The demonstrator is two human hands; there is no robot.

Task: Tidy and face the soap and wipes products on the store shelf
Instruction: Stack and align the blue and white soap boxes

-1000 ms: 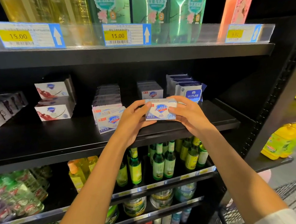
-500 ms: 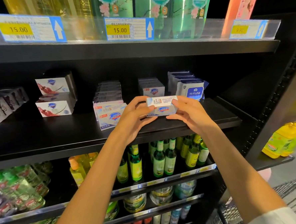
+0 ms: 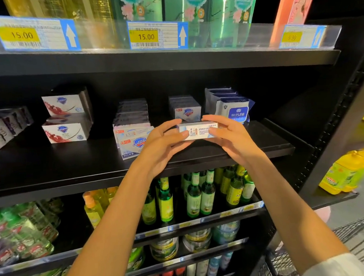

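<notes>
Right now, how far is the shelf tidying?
Done: wipes packs face forward. In hand: left hand and right hand hold one soap box, its small-print side showing. Left: place it logo-forward; straighten the crooked Safeguard box.

**Store shelving around the middle shelf**

Above the black metal middle shelf (image 3: 50, 167), tall green pouches (image 3: 192, 11) and amber bottles (image 3: 47, 7) stand behind yellow price labels reading 15.00 (image 3: 146, 36). Below that shelf, green glass bottles with pale labels (image 3: 193, 194) fill a row. Further right of it, yellow plastic jugs (image 3: 347, 170) sit on a neighbouring shelf, and a wire shopping trolley (image 3: 362, 240) shows at bottom right.
</notes>
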